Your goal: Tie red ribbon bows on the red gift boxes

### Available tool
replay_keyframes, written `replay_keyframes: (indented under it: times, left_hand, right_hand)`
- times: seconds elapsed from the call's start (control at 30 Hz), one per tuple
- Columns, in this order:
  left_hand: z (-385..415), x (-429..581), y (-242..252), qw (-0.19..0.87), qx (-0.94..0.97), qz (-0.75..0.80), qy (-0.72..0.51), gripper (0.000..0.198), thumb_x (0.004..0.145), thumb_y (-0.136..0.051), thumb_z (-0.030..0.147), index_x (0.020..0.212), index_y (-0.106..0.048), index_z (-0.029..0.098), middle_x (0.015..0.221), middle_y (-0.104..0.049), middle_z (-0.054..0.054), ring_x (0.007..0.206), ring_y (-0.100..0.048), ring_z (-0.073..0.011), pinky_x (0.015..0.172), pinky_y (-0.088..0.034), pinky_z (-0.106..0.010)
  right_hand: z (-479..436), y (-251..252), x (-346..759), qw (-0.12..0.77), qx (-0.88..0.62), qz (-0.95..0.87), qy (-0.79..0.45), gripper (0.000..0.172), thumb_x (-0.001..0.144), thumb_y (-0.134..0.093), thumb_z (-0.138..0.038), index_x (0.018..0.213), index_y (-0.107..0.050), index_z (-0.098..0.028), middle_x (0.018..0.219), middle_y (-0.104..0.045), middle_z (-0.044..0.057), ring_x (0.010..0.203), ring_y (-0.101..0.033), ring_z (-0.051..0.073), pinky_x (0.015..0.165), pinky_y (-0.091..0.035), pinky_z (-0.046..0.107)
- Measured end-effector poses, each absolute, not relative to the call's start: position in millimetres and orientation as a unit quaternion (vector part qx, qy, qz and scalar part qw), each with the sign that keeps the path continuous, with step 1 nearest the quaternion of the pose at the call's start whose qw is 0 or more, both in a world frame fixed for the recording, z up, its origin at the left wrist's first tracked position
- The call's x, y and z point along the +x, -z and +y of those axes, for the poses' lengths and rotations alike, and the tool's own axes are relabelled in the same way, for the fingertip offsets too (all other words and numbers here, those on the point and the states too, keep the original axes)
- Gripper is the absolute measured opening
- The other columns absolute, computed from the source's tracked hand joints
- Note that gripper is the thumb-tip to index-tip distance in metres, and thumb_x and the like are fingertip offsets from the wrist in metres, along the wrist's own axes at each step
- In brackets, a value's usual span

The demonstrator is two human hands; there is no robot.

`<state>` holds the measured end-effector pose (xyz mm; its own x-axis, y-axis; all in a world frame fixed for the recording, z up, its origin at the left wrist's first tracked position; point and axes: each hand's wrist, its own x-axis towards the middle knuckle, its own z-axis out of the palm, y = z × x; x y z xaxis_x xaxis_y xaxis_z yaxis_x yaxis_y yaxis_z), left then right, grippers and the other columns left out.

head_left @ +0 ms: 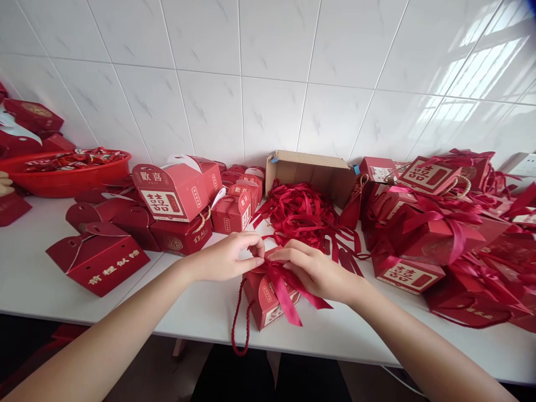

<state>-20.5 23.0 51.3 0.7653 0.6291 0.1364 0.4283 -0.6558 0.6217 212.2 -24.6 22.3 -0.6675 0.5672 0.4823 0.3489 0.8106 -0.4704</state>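
A small red gift box [264,304] stands near the front edge of the white table [37,279], with a red rope handle hanging over the edge. A red ribbon [285,290] is tied at its top and its tails fall to the right. My left hand [228,257] pinches the ribbon at the box top from the left. From the right, my right hand [312,271] pinches the same ribbon. Both hands are closed on it.
A pile of loose red ribbons [301,215] spills from an open cardboard box [314,173] behind. Untied red boxes [176,192] stand at left, ribbon-tied boxes [435,223] at right. A red basin [67,170] sits far left. White tiled wall behind.
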Motion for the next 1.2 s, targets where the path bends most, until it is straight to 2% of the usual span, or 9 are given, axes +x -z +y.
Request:
replay_keyframes:
  times: [0.07,0.27,0.47,0.67,0.9,1.07,1.2]
  left_hand:
    - [23.1,-21.1,-50.7,0.287,0.893,0.304,-0.165,0.012,0.089,-0.053,0.031,0.084,-0.058,0.021,0.088,-0.061,0.000,0.084,-0.058,-0.0165,0.079,-0.045,-0.027]
    - [22.8,-22.4,-46.3,0.309,0.892,0.289,-0.158,0.020,0.092,-0.049,0.037,0.083,-0.057,0.021,0.093,-0.055,-0.002,0.094,-0.054,-0.0173,0.085,-0.045,-0.027]
    - [26.6,-22.0,-36.9,0.383,0.863,0.275,-0.179,0.014,0.088,-0.053,0.035,0.083,-0.053,0.023,0.128,-0.052,-0.007,0.120,-0.049,-0.0204,0.099,-0.042,-0.032]
    - [34.3,-19.6,-32.7,0.417,0.833,0.302,-0.203,0.028,0.089,-0.051,0.044,0.072,-0.050,0.021,0.124,-0.060,-0.007,0.119,-0.052,-0.0244,0.101,-0.041,-0.035]
    - [31.3,-22.9,-27.7,0.420,0.833,0.290,-0.211,0.027,0.089,-0.053,0.045,0.076,-0.061,0.022,0.138,-0.054,-0.007,0.136,-0.040,-0.0256,0.112,-0.032,-0.040]
    - [30.2,-26.5,-28.9,0.441,0.830,0.264,-0.219,0.017,0.084,-0.060,0.035,0.075,-0.056,0.021,0.139,-0.054,-0.007,0.134,-0.043,-0.0263,0.109,-0.036,-0.039]
    - [25.3,-19.3,-28.2,0.453,0.802,0.284,-0.265,0.020,0.085,-0.059,0.037,0.075,-0.055,0.020,0.127,-0.061,-0.007,0.122,-0.053,-0.0247,0.103,-0.041,-0.036]
  right_hand:
    - [-24.5,-21.9,211.8,0.318,-0.268,-0.894,-0.168,0.044,0.094,-0.035,-0.007,0.132,-0.051,-0.022,0.105,-0.055,0.010,0.093,-0.057,0.015,0.083,-0.052,0.032]
    - [-19.9,-14.2,213.7,0.312,-0.258,-0.900,-0.160,0.034,0.091,-0.049,-0.012,0.116,-0.068,-0.025,0.095,-0.047,0.007,0.086,-0.054,0.015,0.076,-0.053,0.030]
    - [-17.5,-10.4,213.9,0.321,-0.246,-0.899,-0.169,0.036,0.090,-0.050,-0.008,0.110,-0.072,-0.027,0.090,-0.042,0.005,0.082,-0.049,0.014,0.072,-0.052,0.028]
    - [-20.6,-10.4,214.4,0.306,-0.262,-0.895,-0.193,0.040,0.088,-0.048,-0.003,0.113,-0.071,-0.024,0.090,-0.038,0.003,0.082,-0.046,0.013,0.075,-0.053,0.029]
    - [-18.9,-6.1,214.5,0.335,-0.248,-0.887,-0.200,0.040,0.090,-0.046,-0.004,0.112,-0.072,-0.024,0.090,-0.039,0.004,0.087,-0.047,0.015,0.079,-0.052,0.031]
    - [-20.8,-7.5,210.6,0.337,-0.275,-0.875,-0.212,0.034,0.093,-0.046,-0.011,0.107,-0.074,-0.024,0.088,-0.038,0.004,0.084,-0.047,0.014,0.074,-0.052,0.029]
    - [-25.2,-8.1,205.7,0.344,-0.284,-0.870,-0.213,0.029,0.092,-0.050,-0.013,0.102,-0.075,-0.023,0.088,-0.039,0.005,0.085,-0.048,0.015,0.073,-0.051,0.029]
